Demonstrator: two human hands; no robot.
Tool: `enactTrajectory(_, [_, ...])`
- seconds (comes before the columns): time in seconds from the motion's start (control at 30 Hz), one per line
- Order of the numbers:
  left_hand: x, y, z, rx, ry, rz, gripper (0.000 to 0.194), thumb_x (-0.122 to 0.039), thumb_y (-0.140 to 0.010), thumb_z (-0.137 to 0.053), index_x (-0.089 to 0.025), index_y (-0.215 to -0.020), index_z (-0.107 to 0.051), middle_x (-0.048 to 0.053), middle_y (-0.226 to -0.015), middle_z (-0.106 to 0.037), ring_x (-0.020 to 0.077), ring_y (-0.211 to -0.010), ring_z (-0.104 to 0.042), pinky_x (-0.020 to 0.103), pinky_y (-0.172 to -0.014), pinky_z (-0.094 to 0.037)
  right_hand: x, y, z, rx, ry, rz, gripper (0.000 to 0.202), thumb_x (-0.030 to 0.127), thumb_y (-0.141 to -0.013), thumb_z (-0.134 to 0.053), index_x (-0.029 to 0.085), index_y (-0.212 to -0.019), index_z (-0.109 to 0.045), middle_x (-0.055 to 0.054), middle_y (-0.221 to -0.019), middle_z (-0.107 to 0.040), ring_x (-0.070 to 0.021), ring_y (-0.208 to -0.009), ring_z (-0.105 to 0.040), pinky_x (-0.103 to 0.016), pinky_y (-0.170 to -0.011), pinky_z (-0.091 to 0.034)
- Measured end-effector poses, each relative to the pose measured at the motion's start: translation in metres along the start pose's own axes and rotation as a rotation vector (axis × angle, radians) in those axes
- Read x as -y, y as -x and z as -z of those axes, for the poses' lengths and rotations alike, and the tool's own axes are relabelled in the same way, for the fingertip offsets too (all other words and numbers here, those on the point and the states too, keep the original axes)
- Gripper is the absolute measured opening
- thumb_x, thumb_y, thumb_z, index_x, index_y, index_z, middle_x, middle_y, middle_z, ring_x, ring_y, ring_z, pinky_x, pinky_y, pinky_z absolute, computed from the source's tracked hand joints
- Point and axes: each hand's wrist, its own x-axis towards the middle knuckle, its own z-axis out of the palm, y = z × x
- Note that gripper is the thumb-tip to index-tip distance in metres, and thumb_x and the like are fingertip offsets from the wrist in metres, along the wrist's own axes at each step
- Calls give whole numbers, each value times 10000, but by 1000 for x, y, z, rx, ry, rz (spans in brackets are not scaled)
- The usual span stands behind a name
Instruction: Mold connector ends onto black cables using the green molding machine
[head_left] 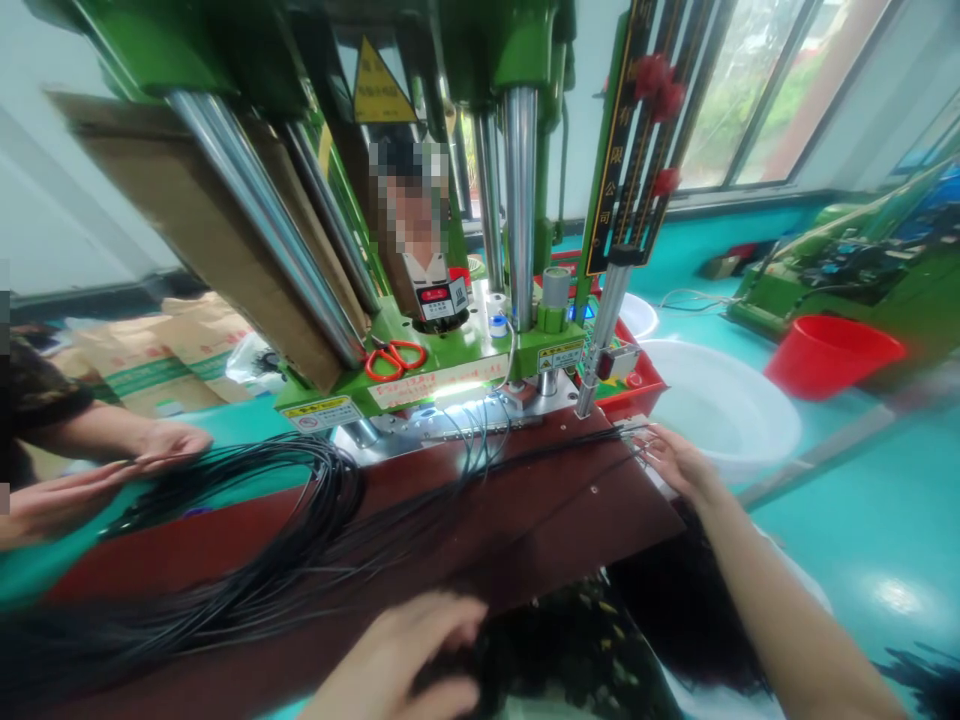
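Observation:
My right hand (673, 458) pinches the ends of several thin black cables (555, 447) at the right end of the brown work board (600, 510). From there the cables run left across the board, in front of the machine's lit mould area (469, 410). Low in the middle, my left hand (420, 650) hovers over my lap, somewhat blurred, its thumb and fingers apart and nothing visible between them. A large looped bundle of black cables (322, 500) lies over the board's left part. Several thin bluish cables (480, 440) rise into the mould area.
Red-handled scissors (395, 360) lie on the green machine's (487, 345) ledge. At left, a co-worker's hands (161, 445) hold cable. Beyond the board's right end are a white tub (720, 405), a red bucket (832, 355) and a red crate (641, 385). Paper sacks (165, 360) stand behind left.

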Motion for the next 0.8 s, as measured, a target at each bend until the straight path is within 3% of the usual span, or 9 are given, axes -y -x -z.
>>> enactTrajectory(0.2, [-116, -122, -54, 219, -190, -336, 391, -440, -745, -551, -155, -1011, -523, 109, -990, -541, 259, -1038, -479, 385, -880, -384, 2, -9, -13, 26, -87, 14, 57, 189, -701, -624, 178, -756, -611, 0, -643, -642, -111, -558, -582, -221, -547, -489])
enactTrajectory(0.3, [-154, -162, -87, 305, -328, -478, 305, -350, -791, -514, -126, -998, -520, 133, -990, -533, 262, -1007, -490, 391, -850, -392, 4, -3, -8, 44, -102, 34, 65, 193, -691, -634, 167, -746, -611, -2, -637, -635, -109, -565, -573, -216, -542, -478])
enactTrajectory(0.4, [-163, -176, -105, 413, -395, -607, 206, -259, -820, -463, -114, -953, -525, 126, -942, -554, 237, -925, -526, 352, -791, -417, 6, 2, -4, 66, -97, 44, 87, 206, -677, -644, 163, -745, -612, 5, -615, -620, -98, -521, -544, -213, -513, -459])
enactTrajectory(0.53, [-158, -179, -101, 462, -290, -701, 150, -248, -837, -422, -164, -908, -523, 62, -948, -558, 174, -875, -541, 275, -752, -418, 7, 4, -2, 72, -58, 35, 91, 233, -663, -638, 163, -712, -607, -12, -605, -617, -125, -538, -564, -245, -530, -466])
enactTrajectory(0.67, [-156, -193, -92, 442, -104, -617, 143, -270, -842, -408, -178, -883, -509, 23, -873, -571, 141, -781, -546, 259, -713, -413, 4, 11, -3, 25, -8, 65, 112, 279, -636, -631, 179, -651, -583, -7, -546, -588, -151, -556, -576, -294, -600, -483])
enactTrajectory(0.8, [-154, -208, -100, 414, -115, -527, 176, -252, -849, -393, -156, -941, -507, 42, -857, -581, 155, -797, -541, 280, -725, -408, 6, 27, 4, -73, 83, 170, 164, 329, -599, -650, 190, -637, -571, -10, -617, -594, -176, -647, -582, -329, -686, -477])
